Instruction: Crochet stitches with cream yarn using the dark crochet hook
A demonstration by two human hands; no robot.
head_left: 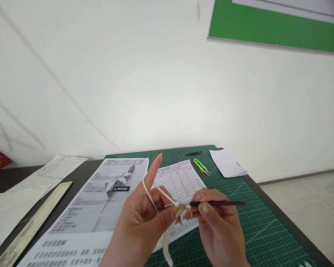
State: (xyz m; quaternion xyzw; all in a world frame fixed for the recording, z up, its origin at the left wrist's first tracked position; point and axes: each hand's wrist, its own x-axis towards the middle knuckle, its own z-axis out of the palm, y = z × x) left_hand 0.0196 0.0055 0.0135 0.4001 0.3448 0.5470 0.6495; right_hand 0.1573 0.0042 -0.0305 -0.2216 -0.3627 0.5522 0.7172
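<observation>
White yarn (pixel 163 191) loops round the raised index finger of my left hand (pixel 144 218) and runs to a small stitch at the hook's tip. My left thumb and fingers pinch the white crocheted piece (pixel 167 243), whose strip hangs below them. In my right hand (pixel 219 226) is a crochet hook (pixel 225 203) with a dark handle, held nearly level between thumb and fingers. Its thin metal shaft passes through the yarn loops beside my left thumb. Both hands are close together, over the printed sheets.
A green cutting mat (pixel 264 222) lies under a printed pattern sheet (pixel 80 207) and a table sheet (pixel 180 174). Green snips (pixel 200 165), black tweezers (pixel 195 153) and white paper (pixel 226 163) sit toward the back. At left are a ruler (pixel 33 226) and handwritten pages (pixel 55 172).
</observation>
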